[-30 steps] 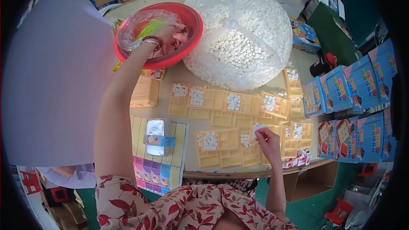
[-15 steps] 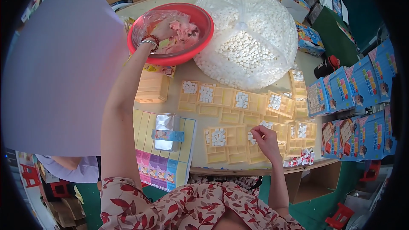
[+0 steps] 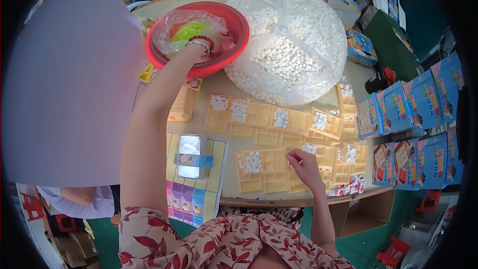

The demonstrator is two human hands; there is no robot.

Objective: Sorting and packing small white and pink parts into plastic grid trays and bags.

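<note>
Cluttered with yellow trays and stacked cartons, a pale worktable (image 3: pixel 219 182) fills the view from above as a seated person in a red floral top works with both arms. The left hand (image 3: pixel 211 45), wearing a red bead bracelet (image 3: pixel 201 40) and a silver bangle, reaches into a clear plastic bag (image 3: pixel 181 32) of small coloured pieces lying in a red basin (image 3: pixel 234 55) at the far left of the table; the fingers are buried in the bag, so its grip cannot be told. The right hand (image 3: pixel 303 165) rests at the near edge, fingertips pinched together over a yellow compartment tray (image 3: pixel 266 169), one section of which holds small white tiles (image 3: pixel 254 162); whether it holds a tile is too small to tell. More yellow trays (image 3: pixel 279 119), some partly filled, lie in a row between the hands. Beyond them, just beside the basin, sits a large clear sack of white tiles (image 3: pixel 289 45). Blue printed boxes (image 3: pixel 418 134) stand stacked at the right edge, and a colourful printed sheet (image 3: pixel 196 194) with a wrapped white packet (image 3: pixel 191 157) lies at the near left.
</note>
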